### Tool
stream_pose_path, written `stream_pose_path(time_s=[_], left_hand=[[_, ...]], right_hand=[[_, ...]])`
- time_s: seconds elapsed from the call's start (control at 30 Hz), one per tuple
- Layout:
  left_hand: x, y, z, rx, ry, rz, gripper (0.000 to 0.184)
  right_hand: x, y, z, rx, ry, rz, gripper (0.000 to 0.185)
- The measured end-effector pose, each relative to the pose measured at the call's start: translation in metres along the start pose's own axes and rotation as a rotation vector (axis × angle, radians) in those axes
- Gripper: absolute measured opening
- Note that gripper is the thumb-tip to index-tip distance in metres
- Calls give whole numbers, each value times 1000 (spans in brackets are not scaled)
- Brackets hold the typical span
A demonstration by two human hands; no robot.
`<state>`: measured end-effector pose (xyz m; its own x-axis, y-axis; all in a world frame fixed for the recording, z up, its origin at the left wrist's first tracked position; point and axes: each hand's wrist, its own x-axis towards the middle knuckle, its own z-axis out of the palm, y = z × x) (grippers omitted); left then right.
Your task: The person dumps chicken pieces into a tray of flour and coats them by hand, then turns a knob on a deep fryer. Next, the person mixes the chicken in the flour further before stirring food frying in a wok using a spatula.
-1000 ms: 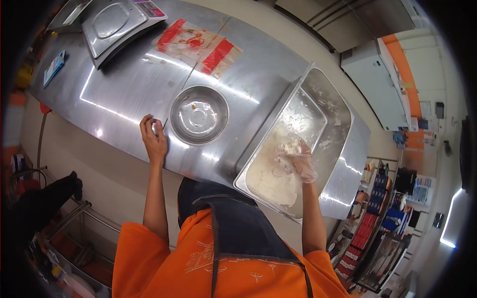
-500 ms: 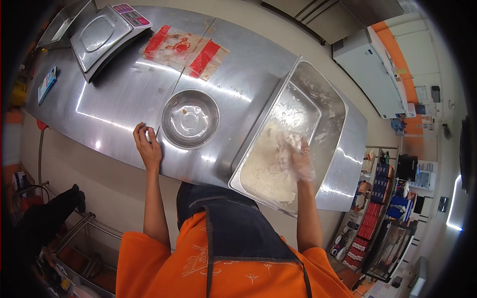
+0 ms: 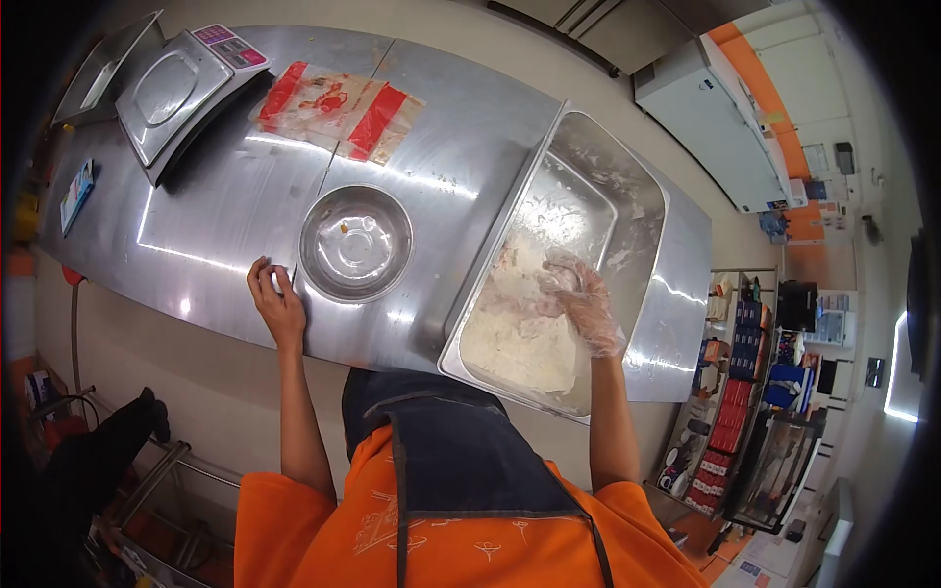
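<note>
A gloved right hand (image 3: 590,306) reaches into a deep pan (image 3: 586,196) at the right end of a steel table (image 3: 235,208), its fingers bent over pale powder (image 3: 520,353) that covers the near part of the pan's floor. Whether they pinch anything cannot be told; a pinkish patch beside them is too blurred to name. The step in hand appears to be working the powder by touch. The next move seems to call for curved fingers kept low, away from the pan's wall. The bare left hand (image 3: 281,306) rests at the table's near edge, fingers loosely bent, any hold unclear, just beside a bowl (image 3: 361,272). Beyond lie a red-striped bag (image 3: 328,108) and a scale (image 3: 172,93).
</note>
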<state>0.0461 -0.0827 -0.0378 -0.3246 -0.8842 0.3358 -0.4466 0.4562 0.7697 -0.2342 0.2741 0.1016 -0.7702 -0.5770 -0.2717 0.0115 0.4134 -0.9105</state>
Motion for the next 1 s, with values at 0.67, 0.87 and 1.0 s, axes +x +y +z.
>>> stream_pose_path(time_s=[0.67, 0.87, 1.0], left_hand=[[-2, -22, 6, -59, -27, 6, 36], [-2, -21, 3, 28, -35, 56, 38], [-2, -22, 4, -45, -53, 14, 38]], right_hand=[[-27, 3, 19, -309, -27, -39, 50], [-36, -15, 22, -692, 160, 34, 42], [-22, 32, 29, -664, 168, -51, 43]])
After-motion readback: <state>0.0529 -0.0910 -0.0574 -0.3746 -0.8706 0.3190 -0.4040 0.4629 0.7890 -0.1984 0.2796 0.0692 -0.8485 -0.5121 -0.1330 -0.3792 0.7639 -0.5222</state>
